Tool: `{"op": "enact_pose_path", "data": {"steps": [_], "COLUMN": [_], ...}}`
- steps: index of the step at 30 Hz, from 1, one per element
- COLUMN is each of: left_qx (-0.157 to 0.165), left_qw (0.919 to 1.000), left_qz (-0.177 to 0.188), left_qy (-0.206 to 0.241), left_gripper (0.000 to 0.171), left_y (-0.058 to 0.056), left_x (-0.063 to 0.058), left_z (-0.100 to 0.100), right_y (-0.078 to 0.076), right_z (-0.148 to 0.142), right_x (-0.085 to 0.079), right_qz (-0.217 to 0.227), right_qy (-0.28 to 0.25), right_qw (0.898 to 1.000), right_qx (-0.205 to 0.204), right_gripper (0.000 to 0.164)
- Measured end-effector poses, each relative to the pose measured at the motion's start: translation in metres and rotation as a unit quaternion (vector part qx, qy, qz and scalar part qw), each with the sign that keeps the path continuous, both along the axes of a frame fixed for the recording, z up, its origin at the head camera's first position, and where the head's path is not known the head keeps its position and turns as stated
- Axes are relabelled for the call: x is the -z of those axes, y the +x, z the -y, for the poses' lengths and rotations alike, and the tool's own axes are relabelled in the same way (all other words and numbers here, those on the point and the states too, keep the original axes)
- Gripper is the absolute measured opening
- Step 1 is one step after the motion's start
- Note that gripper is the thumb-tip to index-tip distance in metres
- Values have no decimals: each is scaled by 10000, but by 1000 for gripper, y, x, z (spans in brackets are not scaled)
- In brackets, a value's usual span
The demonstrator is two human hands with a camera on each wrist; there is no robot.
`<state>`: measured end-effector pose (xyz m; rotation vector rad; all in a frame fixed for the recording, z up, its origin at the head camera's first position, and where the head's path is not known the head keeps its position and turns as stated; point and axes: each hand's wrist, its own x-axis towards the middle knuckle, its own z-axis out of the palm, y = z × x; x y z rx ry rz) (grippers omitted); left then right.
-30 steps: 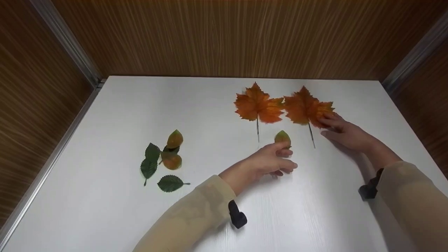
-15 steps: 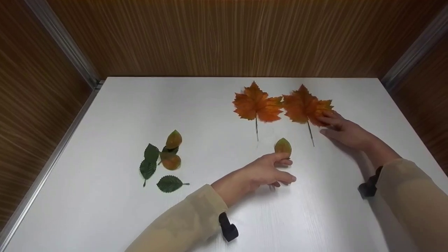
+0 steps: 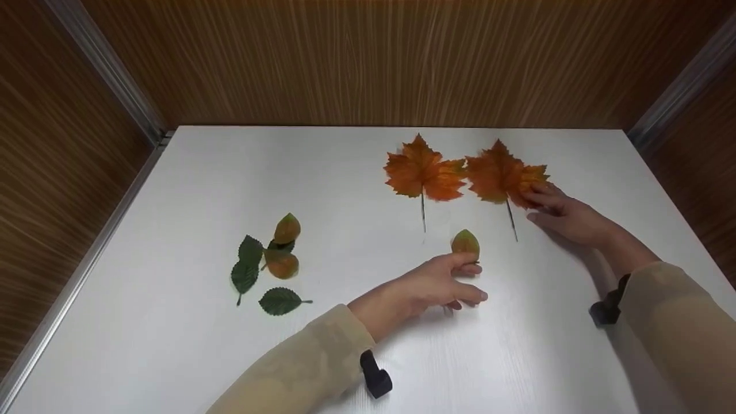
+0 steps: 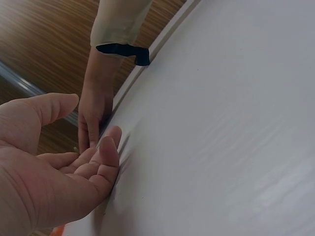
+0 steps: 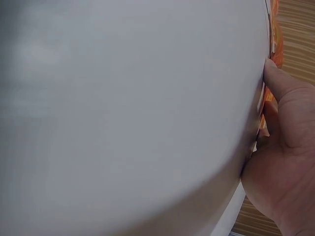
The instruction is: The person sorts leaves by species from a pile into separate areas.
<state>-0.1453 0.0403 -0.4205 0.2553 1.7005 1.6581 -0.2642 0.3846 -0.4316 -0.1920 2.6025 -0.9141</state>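
A small green-and-orange leaf lies flat in the middle right of the head view. The fingers of my left hand touch its lower end, the thumb held apart. In the left wrist view that hand has loosely bent fingers near the white surface. Farther right, my right hand rests its fingertips on the right lobe of an orange maple leaf. The right wrist view has this hand low against the surface, orange leaf edges behind its fingers. A second maple leaf lies beside the first, stem pointing down.
On the left of the white tabletop are two overlapping dark green leaves, a small cluster of orange-green leaves, and a single green leaf. Wood-grain panels enclose the back and sides.
My left hand has moved toward the near edge, and the small green-and-orange leaf has slid with it, away from the maple leaves. My right hand has stayed in place.
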Motion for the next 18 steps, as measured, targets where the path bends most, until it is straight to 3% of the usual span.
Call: {"op": "enact_pose_path", "data": {"steps": [18], "left_qx": [87], "left_qw": [9999], "left_qz": [-46], "left_qy": [-60], "left_gripper": [81], "left_y": [-1], "left_x": [-2], "left_z": [5], "right_y": [-2], "right_z": [-1], "right_x": [2], "right_qz": [18], "right_qy": [83], "right_qw": [10000], "right_qx": [-15], "right_gripper": [74]}}
